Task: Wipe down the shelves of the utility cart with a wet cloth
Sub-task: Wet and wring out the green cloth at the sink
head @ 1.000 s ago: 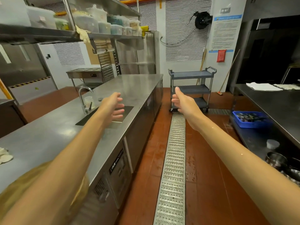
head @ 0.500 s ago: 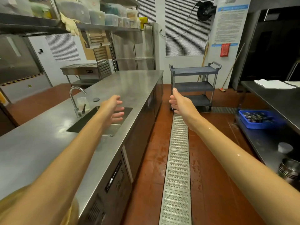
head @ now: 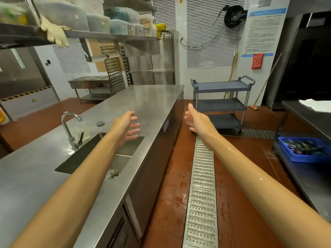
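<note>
Head view: both hands reach forward holding nothing, fingers loose and spread. The left hand [head: 127,129] hovers over the sink [head: 121,160] in the steel bench [head: 143,102], near the faucet [head: 69,126]. The right hand [head: 197,120] is above the drain grate [head: 202,194] in the wet floor. The three-shelf utility cart [head: 222,86] stands well apart at the aisle's far end, with a broom [head: 265,83] leaning behind it. A blue bin [head: 293,156] sits lower right.

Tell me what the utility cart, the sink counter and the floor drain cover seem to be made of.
Utility cart: likely moulded plastic, matte blue-grey ribbed shelves; its uprights shine like metal.
Sink counter: stainless steel, brushed, with soft streaked reflections.
Floor drain cover: probably steel too, silvery panels with embossed perforations.
</note>
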Motion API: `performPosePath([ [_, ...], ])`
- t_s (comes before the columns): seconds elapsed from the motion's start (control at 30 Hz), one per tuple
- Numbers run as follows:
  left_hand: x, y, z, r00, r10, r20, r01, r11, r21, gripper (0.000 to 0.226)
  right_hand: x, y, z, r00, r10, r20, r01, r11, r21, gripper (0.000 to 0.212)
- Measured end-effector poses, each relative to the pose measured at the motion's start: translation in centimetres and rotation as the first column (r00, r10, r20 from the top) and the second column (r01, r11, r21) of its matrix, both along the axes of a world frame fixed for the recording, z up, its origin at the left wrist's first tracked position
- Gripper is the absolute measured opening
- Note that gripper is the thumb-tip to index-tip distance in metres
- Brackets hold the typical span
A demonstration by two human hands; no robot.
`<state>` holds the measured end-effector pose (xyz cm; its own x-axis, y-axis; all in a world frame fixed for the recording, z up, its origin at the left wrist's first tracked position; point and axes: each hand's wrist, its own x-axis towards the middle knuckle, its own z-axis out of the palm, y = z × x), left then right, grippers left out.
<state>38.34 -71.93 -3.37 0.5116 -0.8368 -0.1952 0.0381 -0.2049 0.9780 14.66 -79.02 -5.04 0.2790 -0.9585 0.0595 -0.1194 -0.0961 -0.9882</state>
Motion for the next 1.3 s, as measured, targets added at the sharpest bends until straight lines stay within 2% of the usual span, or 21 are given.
performPosePath([
  [0.33, 8.1, -11.1, -2.6, 0.998, 0.045, -0.031, -0.044, 0.998, 0.035, 0.026, 7.2, -12.0, -2.9, 0.997, 0.006, -0.072, -0.006, 1.0, 0.0, 0.066],
  [0.47, 11.9, -15.7, -3.8, 0.999, 0.041, -0.035, -0.04, 0.999, 0.029, 0.026, 11.0, -16.6, -3.5, 0.998, -0.002, -0.069, 0.002, 1.0, 0.001, 0.053],
  [0.73, 21.6, -23.1, -2.7, 0.998, 0.053, -0.029, -0.053, 0.999, 0.006, 0.031, 20.1, -24.4, -2.1, 0.995, 0.003, -0.097, -0.005, 1.0, -0.024, 0.069],
  [0.93, 26.4, -26.2, -3.1, 0.996, 0.082, -0.038, -0.081, 0.996, 0.028, 0.034, 26.6, -28.6, -2.0, 0.991, 0.091, -0.102, -0.092, 0.996, -0.007, 0.071],
  [1.2, 33.1, -27.2, -6.4, 0.973, 0.225, -0.058, -0.221, 0.973, 0.073, 0.04, 35.7, -33.1, -4.3, 0.959, 0.264, -0.108, -0.261, 0.965, 0.041, 0.072],
  [1.3, 34.8, -27.4, -8.5, 0.953, 0.293, -0.071, -0.287, 0.954, 0.089, 0.038, 39.1, -34.5, -5.5, 0.928, 0.353, -0.12, -0.35, 0.936, 0.04, 0.063],
])
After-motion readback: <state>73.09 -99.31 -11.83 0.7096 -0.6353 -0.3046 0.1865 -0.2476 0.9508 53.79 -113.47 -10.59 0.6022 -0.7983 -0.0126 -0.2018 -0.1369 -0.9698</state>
